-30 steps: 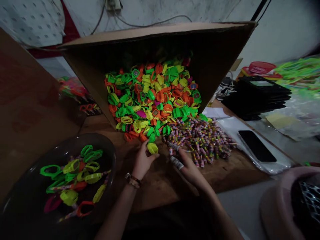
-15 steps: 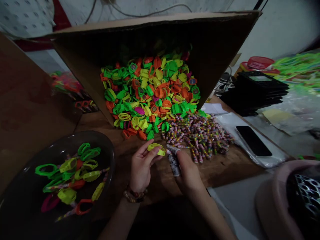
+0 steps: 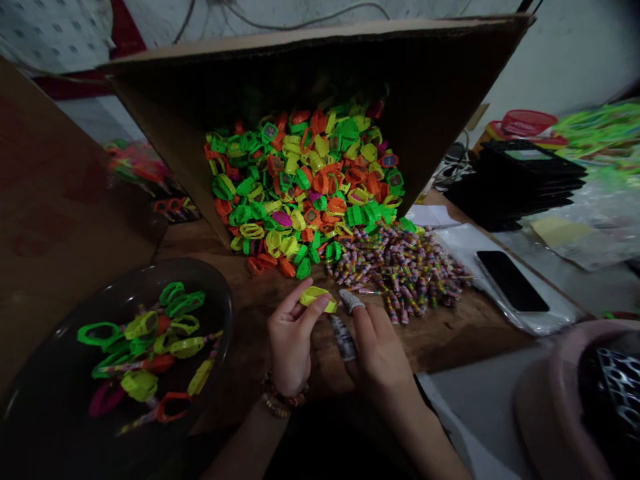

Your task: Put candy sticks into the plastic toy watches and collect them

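Your left hand [image 3: 291,337] pinches the yellow band [image 3: 318,299] between thumb and fingers, out in front of the box [image 3: 320,39], just above the table [image 3: 450,341]. Your right hand [image 3: 379,343] is beside it, in front of the box toward its right side, thumb and forefinger a narrow gap apart; you can't tell from this view whether they hold anything small. Both those digits wear grey patterned wraps [image 3: 344,339], their tips near the band's right end. Beaded bracelets [image 3: 283,399] circle your left wrist.

Beyond your fingers, the box opens toward you with a heap of bands [image 3: 305,190] inside, green, orange and yellow with a few magenta, some spilling out over its front edge. At the box's front right corner lies a pile of sticks [image 3: 400,270], pinkish and multicoloured. To the front left of the box is a dark bowl [image 3: 53,383] with more bands in it, several joined to sticks.

Right of the box, past the sticks, a phone [image 3: 513,280] lies on clear plastic. Farther back on that side are a black stack [image 3: 530,183] and a red basket [image 3: 529,123]. A pink tub [image 3: 543,390] is well to the box's front right.
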A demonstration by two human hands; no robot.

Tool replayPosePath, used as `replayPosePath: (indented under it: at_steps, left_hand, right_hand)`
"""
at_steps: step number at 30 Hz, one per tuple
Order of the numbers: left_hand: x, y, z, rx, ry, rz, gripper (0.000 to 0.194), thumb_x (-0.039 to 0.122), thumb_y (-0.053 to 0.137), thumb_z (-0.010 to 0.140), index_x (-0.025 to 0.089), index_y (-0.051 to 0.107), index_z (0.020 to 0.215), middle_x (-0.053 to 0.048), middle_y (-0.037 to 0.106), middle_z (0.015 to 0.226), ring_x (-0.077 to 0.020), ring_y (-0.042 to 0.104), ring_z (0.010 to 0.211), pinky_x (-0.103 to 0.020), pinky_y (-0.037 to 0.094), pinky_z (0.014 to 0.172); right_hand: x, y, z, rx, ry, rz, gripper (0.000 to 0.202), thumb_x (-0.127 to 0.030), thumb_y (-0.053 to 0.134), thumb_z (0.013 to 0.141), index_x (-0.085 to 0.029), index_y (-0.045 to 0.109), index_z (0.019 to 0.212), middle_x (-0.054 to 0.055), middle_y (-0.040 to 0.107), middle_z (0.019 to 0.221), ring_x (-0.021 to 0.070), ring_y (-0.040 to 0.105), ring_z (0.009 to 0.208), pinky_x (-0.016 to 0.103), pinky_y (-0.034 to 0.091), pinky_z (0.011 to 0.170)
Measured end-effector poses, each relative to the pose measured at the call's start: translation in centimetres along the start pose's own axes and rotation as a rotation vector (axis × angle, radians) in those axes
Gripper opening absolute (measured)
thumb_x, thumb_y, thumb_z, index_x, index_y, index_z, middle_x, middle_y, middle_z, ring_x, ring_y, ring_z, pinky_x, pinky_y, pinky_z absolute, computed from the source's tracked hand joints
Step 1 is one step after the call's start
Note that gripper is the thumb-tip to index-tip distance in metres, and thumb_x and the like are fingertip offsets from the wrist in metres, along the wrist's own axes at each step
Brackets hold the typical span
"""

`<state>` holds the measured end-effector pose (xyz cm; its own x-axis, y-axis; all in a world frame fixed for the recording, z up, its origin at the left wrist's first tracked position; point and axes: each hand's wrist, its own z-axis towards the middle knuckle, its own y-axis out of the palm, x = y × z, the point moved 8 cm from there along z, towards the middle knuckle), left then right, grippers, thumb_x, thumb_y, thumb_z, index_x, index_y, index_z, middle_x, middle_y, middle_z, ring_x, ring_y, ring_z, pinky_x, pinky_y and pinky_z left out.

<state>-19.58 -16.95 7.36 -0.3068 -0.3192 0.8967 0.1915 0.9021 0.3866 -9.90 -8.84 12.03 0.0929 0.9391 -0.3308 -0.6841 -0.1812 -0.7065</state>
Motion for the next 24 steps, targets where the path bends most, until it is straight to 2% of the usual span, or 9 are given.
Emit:
replayPosePath:
  at_steps: [2, 5, 9, 13, 16, 20, 22, 24]
  left_hand:
    - [-0.3, 0.0, -0.1, 0.019, -0.003, -0.009, 0.052, 0.027, 0.083, 0.057, 0.015, 0.069, 0.106, -0.005, 0.074, 0.079, -0.0134, 0.067, 0.071, -0.021, 0.052, 0.066]
    - [-0.9, -0.2, -0.1, 0.041, -0.001, -0.026, 0.049, 0.026, 0.083, 0.056, 0.014, 0.07, 0.102, -0.005, 0.074, 0.081, -0.0136, 0.067, 0.073, -0.022, 0.052, 0.07]
    - [-1.7, -0.7, 0.2, 0.055, -0.024, -0.045, 0.047, 0.024, 0.083, 0.056, 0.014, 0.07, 0.1, -0.004, 0.074, 0.08, -0.0125, 0.067, 0.072, -0.021, 0.051, 0.07]
    - [-1.4, -1.2, 0.4, 0.08, 0.005, -0.021, 0.046, 0.024, 0.083, 0.058, 0.014, 0.069, 0.1, -0.005, 0.074, 0.081, -0.0134, 0.068, 0.073, -0.022, 0.052, 0.07]
    - [-0.3, -1.3, 0.2, 0.061, 0.071, 0.026, 0.042, 0.026, 0.082, 0.06, 0.015, 0.07, 0.099, -0.005, 0.074, 0.081, -0.0151, 0.069, 0.074, -0.022, 0.053, 0.07]
    - [2.4, -1.6, -0.9, 0.041, 0.213, 0.061, 0.034, 0.028, 0.081, 0.064, 0.018, 0.07, 0.095, -0.003, 0.074, 0.081, -0.0157, 0.07, 0.075, -0.022, 0.056, 0.071]
    - [4.1, -2.2, -1.7, 0.059, 0.284, 0.049, 0.032, 0.028, 0.08, 0.066, 0.019, 0.07, 0.095, -0.002, 0.074, 0.079, -0.0163, 0.071, 0.073, -0.022, 0.057, 0.07]
    - [6.3, -2.8, -2.5, 0.065, 0.382, 0.04, 0.028, 0.027, 0.078, 0.069, 0.022, 0.069, 0.095, -0.001, 0.074, 0.076, -0.0156, 0.071, 0.071, -0.022, 0.058, 0.068]
  right_hand:
    - [-0.4, -0.1, 0.3, -0.012, -0.068, -0.155, 0.018, -0.008, 0.039, 0.083, -0.012, 0.053, 0.093, 0.009, 0.053, 0.075, 0.0226, 0.045, 0.069, 0.032, 0.04, 0.06]
    - [-0.7, 0.0, 0.8, -0.017, -0.154, -0.329, 0.018, -0.008, 0.039, 0.088, -0.017, 0.052, 0.079, 0.005, 0.049, 0.064, 0.0202, 0.041, 0.062, 0.03, 0.032, 0.056]
    - [-0.8, 0.6, 1.0, -0.007, -0.215, -0.331, 0.022, -0.011, 0.041, 0.091, -0.019, 0.049, 0.072, 0.002, 0.048, 0.062, 0.0181, 0.04, 0.06, 0.029, 0.027, 0.056]
    - [-0.8, 1.3, 0.5, 0.063, -0.21, -0.289, 0.021, -0.011, 0.044, 0.09, -0.02, 0.047, 0.071, 0.001, 0.047, 0.061, 0.0166, 0.038, 0.058, 0.029, 0.027, 0.056]
    - [-1.5, 1.1, 0.3, 0.14, -0.216, -0.253, 0.022, -0.01, 0.046, 0.088, -0.02, 0.046, 0.069, 0.0, 0.045, 0.058, 0.0159, 0.037, 0.056, 0.029, 0.027, 0.056]
    - [-2.5, -0.4, 0.8, 0.224, -0.159, -0.179, 0.022, -0.011, 0.045, 0.088, -0.021, 0.045, 0.068, 0.001, 0.046, 0.058, 0.0167, 0.038, 0.057, 0.031, 0.027, 0.057]
    - [-2.7, -1.0, 1.0, 0.204, -0.137, -0.105, 0.013, -0.013, 0.042, 0.088, -0.018, 0.052, 0.082, 0.005, 0.053, 0.067, 0.0184, 0.044, 0.062, 0.031, 0.031, 0.059]
    - [-2.5, -1.4, 0.9, 0.143, -0.109, -0.041, 0.022, -0.019, 0.042, 0.087, -0.015, 0.054, 0.105, 0.008, 0.058, 0.077, 0.0201, 0.05, 0.067, 0.031, 0.035, 0.06]
